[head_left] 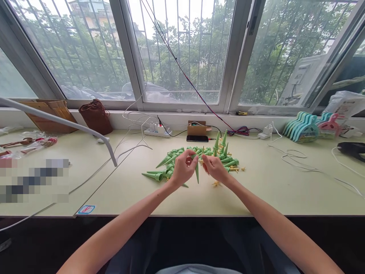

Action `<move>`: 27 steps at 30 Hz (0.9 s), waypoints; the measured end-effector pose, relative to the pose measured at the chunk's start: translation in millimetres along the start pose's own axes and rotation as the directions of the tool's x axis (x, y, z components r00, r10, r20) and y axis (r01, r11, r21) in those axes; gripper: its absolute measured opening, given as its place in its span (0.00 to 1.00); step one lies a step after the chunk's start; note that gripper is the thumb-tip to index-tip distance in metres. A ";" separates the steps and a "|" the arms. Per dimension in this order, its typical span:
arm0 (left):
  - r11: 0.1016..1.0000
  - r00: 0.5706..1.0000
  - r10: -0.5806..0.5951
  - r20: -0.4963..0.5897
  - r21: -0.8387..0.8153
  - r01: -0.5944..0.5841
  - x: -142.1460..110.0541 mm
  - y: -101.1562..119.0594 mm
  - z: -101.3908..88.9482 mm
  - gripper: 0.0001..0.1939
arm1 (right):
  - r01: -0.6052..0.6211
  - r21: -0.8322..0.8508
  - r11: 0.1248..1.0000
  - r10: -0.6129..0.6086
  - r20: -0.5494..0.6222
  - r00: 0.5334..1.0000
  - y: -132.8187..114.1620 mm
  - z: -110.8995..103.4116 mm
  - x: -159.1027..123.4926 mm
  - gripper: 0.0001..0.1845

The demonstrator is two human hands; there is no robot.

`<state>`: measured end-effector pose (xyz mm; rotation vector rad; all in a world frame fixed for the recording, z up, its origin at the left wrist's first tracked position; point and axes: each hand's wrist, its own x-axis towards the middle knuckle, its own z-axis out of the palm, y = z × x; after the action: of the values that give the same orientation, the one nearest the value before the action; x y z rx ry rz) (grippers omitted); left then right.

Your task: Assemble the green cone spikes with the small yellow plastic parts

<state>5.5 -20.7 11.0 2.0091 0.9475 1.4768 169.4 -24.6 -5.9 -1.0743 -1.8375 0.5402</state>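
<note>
1) Pinching a green spike (197, 174), tip down, in the left hand (184, 166), near centre of frame
2) Holding the right hand (216, 168) curled just right of it, beside a small yellow piece (200, 162); cannot tell whether gripping it
3) Showing loose green spikes (158, 176) piled on the bench (125, 196) mid-frame, with upright spikes (216, 145) above the right hand
4) Showing a black phone (197, 139) before a cardboard box (196, 130), above the pile

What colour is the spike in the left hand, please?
The spike in the left hand is green, as shown best in the head view.
</note>
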 end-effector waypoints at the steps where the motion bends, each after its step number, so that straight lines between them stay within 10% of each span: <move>1: 1.000 1.000 0.012 0.004 -0.010 -0.012 6.8 1.1 -0.2 0.09 | 0.005 0.009 1.000 -0.005 -0.007 1.000 -2.4 -3.0 4.3 0.32; 10: 0.996 0.994 0.049 -0.100 -0.068 -0.056 60.2 -11.4 -3.5 0.11 | 0.174 0.053 0.983 -0.163 -0.161 0.973 -2.5 -12.4 57.4 0.20; 27: 0.999 0.997 0.027 -0.073 -0.025 -0.029 33.2 -35.7 5.4 0.13 | 0.200 -0.046 0.979 -0.205 -0.179 0.962 22.7 3.3 30.9 0.13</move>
<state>7.7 27.9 4.6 1.9692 0.9279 1.5790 170.4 13.8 -8.8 -0.9081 -1.7703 0.2859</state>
